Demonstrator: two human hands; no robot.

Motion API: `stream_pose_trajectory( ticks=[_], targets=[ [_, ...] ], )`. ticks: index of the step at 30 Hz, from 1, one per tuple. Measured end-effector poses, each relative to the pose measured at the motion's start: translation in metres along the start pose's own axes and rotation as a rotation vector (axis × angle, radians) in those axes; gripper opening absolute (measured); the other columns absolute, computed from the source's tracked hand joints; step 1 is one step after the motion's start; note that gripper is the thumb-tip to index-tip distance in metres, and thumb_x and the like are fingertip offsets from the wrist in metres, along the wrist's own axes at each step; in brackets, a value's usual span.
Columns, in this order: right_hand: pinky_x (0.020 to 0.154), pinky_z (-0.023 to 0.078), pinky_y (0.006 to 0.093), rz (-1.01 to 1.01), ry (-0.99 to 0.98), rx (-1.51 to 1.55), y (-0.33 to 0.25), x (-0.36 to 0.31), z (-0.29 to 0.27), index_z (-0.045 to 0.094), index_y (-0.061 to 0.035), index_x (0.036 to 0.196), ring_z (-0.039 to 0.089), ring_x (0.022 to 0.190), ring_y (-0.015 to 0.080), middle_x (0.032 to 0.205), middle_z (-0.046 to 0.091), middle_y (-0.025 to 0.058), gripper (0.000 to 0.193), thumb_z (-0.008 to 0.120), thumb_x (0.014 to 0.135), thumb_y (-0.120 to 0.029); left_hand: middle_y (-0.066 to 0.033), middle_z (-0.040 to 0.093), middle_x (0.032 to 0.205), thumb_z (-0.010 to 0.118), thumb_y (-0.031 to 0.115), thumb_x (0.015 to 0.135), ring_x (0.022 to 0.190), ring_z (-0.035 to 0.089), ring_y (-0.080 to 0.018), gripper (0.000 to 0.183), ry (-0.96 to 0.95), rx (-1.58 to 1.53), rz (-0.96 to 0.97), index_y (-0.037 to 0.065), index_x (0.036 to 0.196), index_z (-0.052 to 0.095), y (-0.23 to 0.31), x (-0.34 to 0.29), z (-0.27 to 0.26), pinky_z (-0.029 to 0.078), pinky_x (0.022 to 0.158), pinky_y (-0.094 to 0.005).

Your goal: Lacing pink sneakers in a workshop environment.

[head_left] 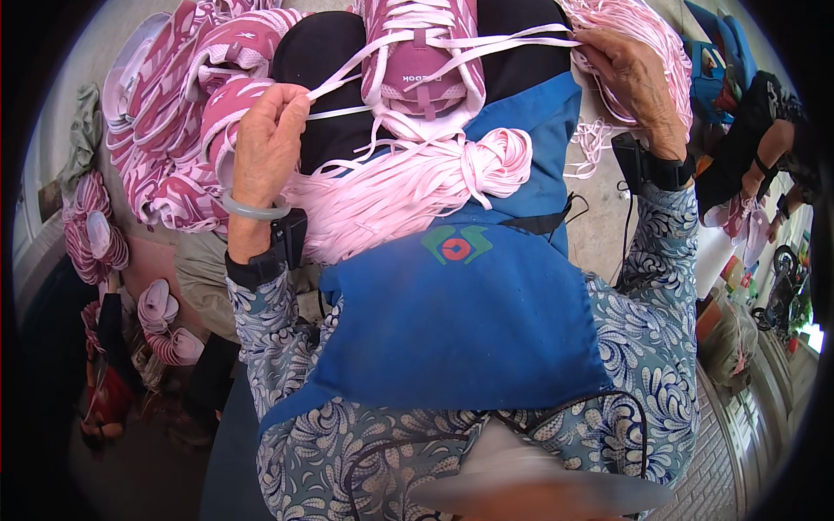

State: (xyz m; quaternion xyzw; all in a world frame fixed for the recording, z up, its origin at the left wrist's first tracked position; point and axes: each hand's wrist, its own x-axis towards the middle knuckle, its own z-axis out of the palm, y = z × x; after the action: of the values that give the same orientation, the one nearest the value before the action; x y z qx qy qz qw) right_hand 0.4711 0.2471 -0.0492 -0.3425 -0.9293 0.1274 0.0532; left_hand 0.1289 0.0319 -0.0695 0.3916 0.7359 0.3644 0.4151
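A pink sneaker (pixel 426 74) rests between my dark-clad knees, its white laces partly threaded through the upper part. My left hand (pixel 268 135) is closed in a pinch on a pale lace (pixel 347 68) that runs taut from the shoe. Out to the right, my right hand (pixel 630 80) pinches another stretch of lace (pixel 521 40), also drawn tight. A thick tied bundle of pink shoelaces (pixel 408 195) lies across my lap, over the blue apron (pixel 460 321). Loose lace ends trail between the bundle and the shoe's collar.
Stacked pink sneakers (pixel 165 104) crowd the left side. Another heap of pink laces (pixel 643 43) is beyond my right hand. More shoes (pixel 165 321) stand lower left, near another person. At the far right a person's arm (pixel 764 156) is beside further shoes.
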Motion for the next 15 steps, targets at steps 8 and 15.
stream_pose_trajectory(
  ticks=[8, 15],
  targets=[
    [0.072, 0.054, 0.0310, -0.177, 0.215, -0.023, -0.040, 0.011, -0.008, 0.062, -0.0089, 0.110, 0.064, 0.082, 0.0225, 0.105, 0.060, 0.0090, 0.022, 0.058, 0.089, -0.015, 0.0084, 0.048, 0.074, 0.054, 0.020, 0.093, 0.057, 0.037, 0.0013, 0.019, -0.100, -0.030, 0.024, 0.003, 0.095, 0.061, 0.010, -0.008, 0.024, 0.030, 0.047, -0.0141],
    [0.058, 0.047, 0.0352, -0.644, 0.231, 0.204, -0.116, 0.046, 0.013, 0.055, -0.0009, 0.089, 0.058, 0.071, 0.0279, 0.090, 0.051, 0.0137, 0.012, 0.058, 0.081, -0.009, 0.0029, 0.057, 0.073, 0.057, 0.023, 0.091, 0.068, 0.048, -0.0040, 0.023, -0.104, -0.089, 0.079, 0.000, 0.092, 0.063, 0.002, 0.001, 0.030, 0.040, 0.061, -0.0188]
  ],
)
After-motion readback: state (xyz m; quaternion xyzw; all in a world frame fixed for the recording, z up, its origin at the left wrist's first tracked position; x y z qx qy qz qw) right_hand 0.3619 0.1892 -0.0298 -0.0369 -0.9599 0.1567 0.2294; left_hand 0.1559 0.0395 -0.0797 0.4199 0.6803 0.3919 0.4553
